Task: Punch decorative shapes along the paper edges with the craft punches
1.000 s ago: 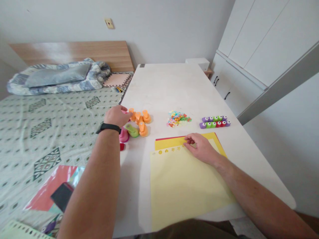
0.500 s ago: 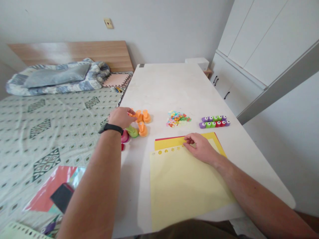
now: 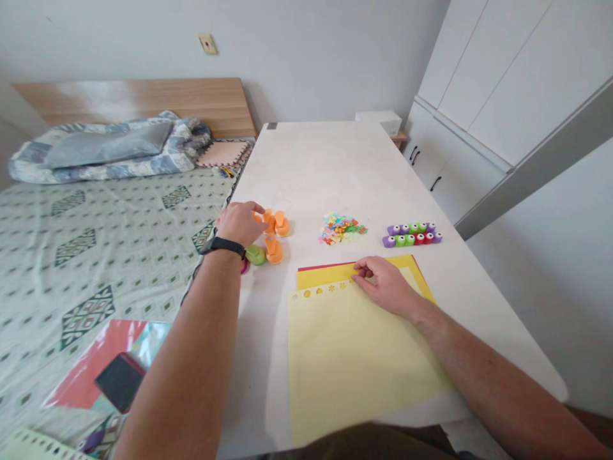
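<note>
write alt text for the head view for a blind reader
A person's left hand is at orange and green punches on a white table; their right hand rests on a pale yellow sheet with shapes cut along its far edge. Beyond lie colourful paper bits and smaller punches.

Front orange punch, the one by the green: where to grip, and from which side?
I'd pinch the rounded base of the orange punch, coming from above and its right. The green punch crowds its left, while the right faces bare white table. Its tab stands raised on top, so avoid pressing there.
</note>
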{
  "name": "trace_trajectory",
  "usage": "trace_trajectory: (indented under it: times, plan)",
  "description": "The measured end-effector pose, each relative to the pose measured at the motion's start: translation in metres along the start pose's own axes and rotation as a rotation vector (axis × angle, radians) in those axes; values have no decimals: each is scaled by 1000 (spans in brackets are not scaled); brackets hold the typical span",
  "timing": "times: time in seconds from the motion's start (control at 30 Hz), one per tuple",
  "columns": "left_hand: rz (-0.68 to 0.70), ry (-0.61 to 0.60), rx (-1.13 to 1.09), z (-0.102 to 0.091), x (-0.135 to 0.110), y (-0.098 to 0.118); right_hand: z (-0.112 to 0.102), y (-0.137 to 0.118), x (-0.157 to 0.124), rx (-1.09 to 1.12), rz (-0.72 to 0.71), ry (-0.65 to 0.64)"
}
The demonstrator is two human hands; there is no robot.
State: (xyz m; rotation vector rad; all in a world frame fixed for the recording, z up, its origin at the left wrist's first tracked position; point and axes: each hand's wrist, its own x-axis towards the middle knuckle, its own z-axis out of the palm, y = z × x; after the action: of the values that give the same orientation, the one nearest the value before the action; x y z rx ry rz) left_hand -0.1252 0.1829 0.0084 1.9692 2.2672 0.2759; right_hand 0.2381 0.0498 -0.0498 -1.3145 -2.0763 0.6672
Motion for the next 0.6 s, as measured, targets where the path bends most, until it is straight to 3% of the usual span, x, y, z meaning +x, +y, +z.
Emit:
trace_trajectory:
  times: [0.13, 0.37, 0.47, 0.6]
  plan:
    - [-37, 87, 14, 7, 3, -1, 0, -1, 0, 3, -1, -1]
    - [-34, 108, -23, 4, -5, 8, 0, -1, 0, 3, -4, 3]
    - [27, 133, -19, 0, -9, 17, 0, -2, 0, -1, -1, 4]
    - [139, 77, 6, 1, -10, 24, 0, -2, 0, 1, 2, 3]
